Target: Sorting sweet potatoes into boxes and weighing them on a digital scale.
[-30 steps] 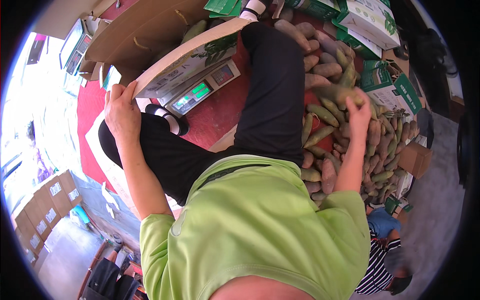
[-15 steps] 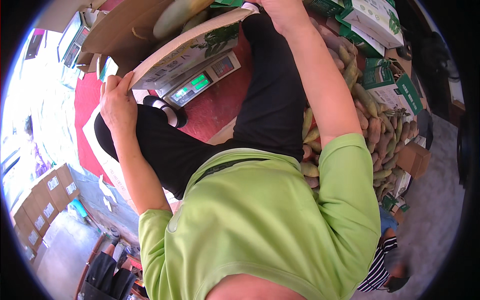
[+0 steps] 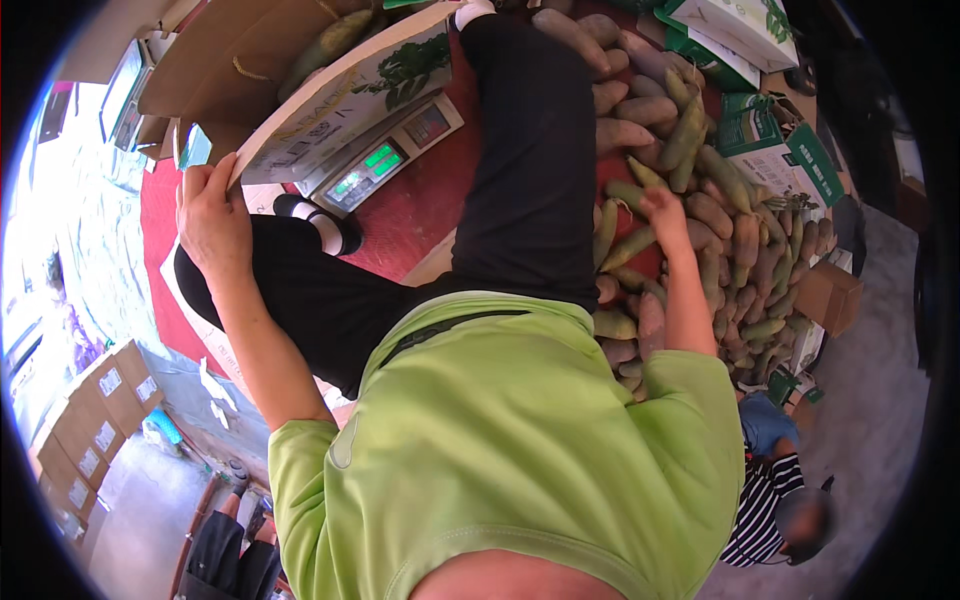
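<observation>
My left hand (image 3: 214,222) is closed on the near edge of an open cardboard box (image 3: 345,110), its fingers hooked over the rim. The box has a white printed face with green leaves and stands tilted on or against a digital scale (image 3: 385,160) with a lit green display. Inside it lies a long green radish (image 3: 325,50), partly hidden by the box wall. Over at the right, my right hand (image 3: 665,215) is down at a heap of long green and reddish radishes (image 3: 690,140). Its fingers are bent and slightly blurred, and whether they grip a radish is unclear.
Green and white cartons (image 3: 785,150) stand beyond the heap, with a small brown box (image 3: 828,297) at its right edge. Red sheeting (image 3: 420,215) covers the ground between my legs. Several labelled brown cartons (image 3: 95,420) line the lower left. Another person (image 3: 770,510) is at the lower right.
My right hand has left the far end of the box and come back to the radish heap on the right. My left hand stays on the box edge, shifted slightly left and nearer.
</observation>
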A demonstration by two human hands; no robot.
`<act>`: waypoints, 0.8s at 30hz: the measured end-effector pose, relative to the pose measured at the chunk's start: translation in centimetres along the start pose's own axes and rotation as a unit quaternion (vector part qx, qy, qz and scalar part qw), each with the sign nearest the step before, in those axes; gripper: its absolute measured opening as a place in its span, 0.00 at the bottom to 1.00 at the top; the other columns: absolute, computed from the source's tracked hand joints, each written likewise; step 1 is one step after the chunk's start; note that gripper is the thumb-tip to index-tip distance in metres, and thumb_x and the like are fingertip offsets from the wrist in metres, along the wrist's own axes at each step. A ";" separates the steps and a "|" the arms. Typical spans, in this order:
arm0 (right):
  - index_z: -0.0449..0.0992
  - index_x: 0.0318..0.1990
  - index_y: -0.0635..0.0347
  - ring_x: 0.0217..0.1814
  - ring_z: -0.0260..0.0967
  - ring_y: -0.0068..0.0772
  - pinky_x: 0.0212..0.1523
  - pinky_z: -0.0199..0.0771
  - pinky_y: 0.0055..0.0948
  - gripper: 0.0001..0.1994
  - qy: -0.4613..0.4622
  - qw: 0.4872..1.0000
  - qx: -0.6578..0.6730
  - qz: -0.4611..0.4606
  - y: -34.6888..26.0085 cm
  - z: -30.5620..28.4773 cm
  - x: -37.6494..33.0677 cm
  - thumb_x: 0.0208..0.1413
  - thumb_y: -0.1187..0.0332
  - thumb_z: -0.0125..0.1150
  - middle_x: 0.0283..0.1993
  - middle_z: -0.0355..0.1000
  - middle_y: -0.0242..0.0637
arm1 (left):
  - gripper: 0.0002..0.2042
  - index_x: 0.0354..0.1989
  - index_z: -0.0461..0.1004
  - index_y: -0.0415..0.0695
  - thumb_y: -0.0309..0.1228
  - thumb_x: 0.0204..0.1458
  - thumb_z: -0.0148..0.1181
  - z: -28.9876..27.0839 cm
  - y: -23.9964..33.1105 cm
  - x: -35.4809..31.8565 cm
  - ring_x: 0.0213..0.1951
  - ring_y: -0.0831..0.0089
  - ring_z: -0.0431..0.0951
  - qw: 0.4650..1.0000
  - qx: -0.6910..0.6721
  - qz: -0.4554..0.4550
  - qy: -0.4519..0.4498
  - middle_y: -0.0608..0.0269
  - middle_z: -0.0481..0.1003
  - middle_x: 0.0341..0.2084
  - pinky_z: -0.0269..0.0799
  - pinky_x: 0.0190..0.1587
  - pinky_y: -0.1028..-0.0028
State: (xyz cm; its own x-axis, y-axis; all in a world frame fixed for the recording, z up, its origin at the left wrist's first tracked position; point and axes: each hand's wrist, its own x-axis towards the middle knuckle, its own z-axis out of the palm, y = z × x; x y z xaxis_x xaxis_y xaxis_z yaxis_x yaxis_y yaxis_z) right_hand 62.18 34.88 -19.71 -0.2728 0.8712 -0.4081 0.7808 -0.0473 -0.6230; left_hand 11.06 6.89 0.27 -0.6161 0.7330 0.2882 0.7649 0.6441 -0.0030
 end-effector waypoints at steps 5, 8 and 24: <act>0.74 0.46 0.65 0.43 0.73 0.34 0.44 0.71 0.30 0.16 -0.027 0.995 -0.072 0.065 4.4 1.0 -4.4 0.49 0.70 0.63 0.38 0.76 0.43 | 0.14 0.44 0.78 0.54 0.30 0.48 0.62 0.2 -0.1 -0.2 0.39 0.66 0.73 0.999 0.019 -0.002 0.037 0.66 0.72 0.32 0.68 0.42 0.66; 0.74 0.46 0.64 0.39 0.73 0.33 0.42 0.71 0.30 0.16 -0.058 0.988 -0.090 0.114 5.9 1.5 -5.5 0.49 0.69 0.63 0.36 0.75 0.41 | 0.16 0.47 0.77 0.56 0.32 0.47 0.63 0.3 -0.6 -0.2 0.40 0.66 0.72 0.998 0.022 0.008 0.061 0.67 0.72 0.34 0.67 0.44 0.65; 0.72 0.47 0.67 0.35 0.73 0.29 0.35 0.74 0.28 0.16 -0.023 0.976 0.096 0.193 14.9 3.2 -5.3 0.51 0.73 0.62 0.38 0.74 0.39 | 0.23 0.53 0.73 0.55 0.33 0.45 0.67 1.4 -1.3 0.4 0.42 0.60 0.73 0.984 -0.024 0.062 0.164 0.58 0.73 0.40 0.69 0.45 0.63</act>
State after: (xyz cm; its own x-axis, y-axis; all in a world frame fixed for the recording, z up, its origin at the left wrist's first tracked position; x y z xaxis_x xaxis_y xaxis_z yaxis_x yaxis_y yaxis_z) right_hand 73.42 27.94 -28.94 -0.0068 0.7477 -0.6640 0.7118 -0.4628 -0.5284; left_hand 9.55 6.69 -0.93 -0.4305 0.6904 0.5814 0.8433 0.5373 -0.0136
